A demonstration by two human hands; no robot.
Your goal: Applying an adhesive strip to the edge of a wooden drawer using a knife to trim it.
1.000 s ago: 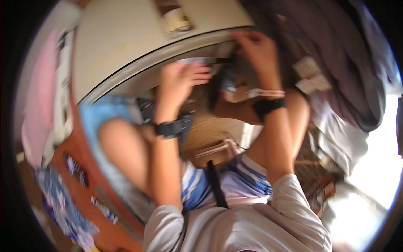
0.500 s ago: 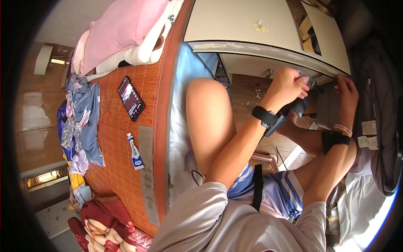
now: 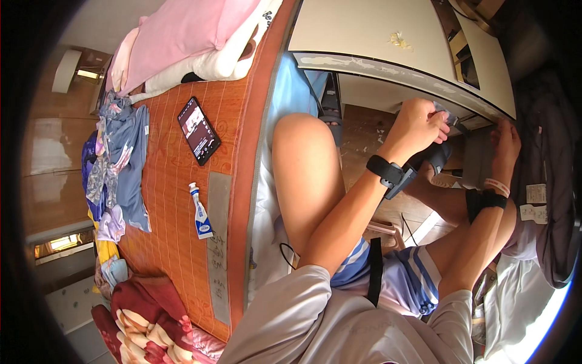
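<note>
Below the edge of a cream tabletop [image 3: 376,36], my left hand [image 3: 423,126] is closed, its fingers bent around a small greyish, partly see-through thing [image 3: 447,109] whose kind I cannot make out. A small dark piece [image 3: 462,128] shows just right of those fingers. My right hand [image 3: 505,144] is close to the tabletop's right corner, its fingers curled together; anything in them is hidden or too small to name. Black bands circle both wrists, and my forearms lie above my bare knees.
On the orange mat [image 3: 163,182] to the left lie a phone [image 3: 199,131] with its screen lit and a white-and-blue tube [image 3: 200,212]. Pink bedding [image 3: 182,33], crumpled clothes [image 3: 124,164] and a red blanket [image 3: 145,315] surround it. Dark fabric [image 3: 548,182] hangs at the right.
The whole view has shifted slightly, moving the tabletop and phone rightward in it. My left hand keeps its closed grip; my right fingers are slightly lower beside the tabletop corner.
</note>
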